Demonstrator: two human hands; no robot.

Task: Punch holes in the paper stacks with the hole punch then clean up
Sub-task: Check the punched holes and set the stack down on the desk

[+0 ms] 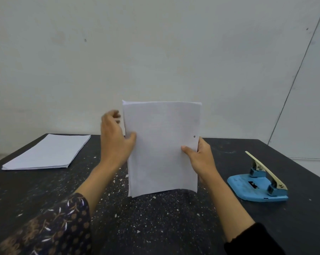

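Wall: pale, bare, filling the upper half behind everything.
Table: dark, speckled with white flecks and paper bits, spanning the lower half.
Flat stack: white sheets lying on the table at far left, well apart from the hands.
Held stack: white sheets stood upright at centre, bottom edge down near the tabletop, lower part bowed; blocks the table behind it.
Hole punch: blue base, cream lever raised at a slant, on the table at right, apart from the held stack.
Left hand: raised at the left edge of the held stack, thumb pressed on the front, fingers curled behind, blurred.
Right hand: clamped on the lower right edge, thumb in front, fingers hidden behind.
Sleeves: dark floral on the left arm, plain black on the right.
Hole: single small dot near the right edge, just above the right thumb.
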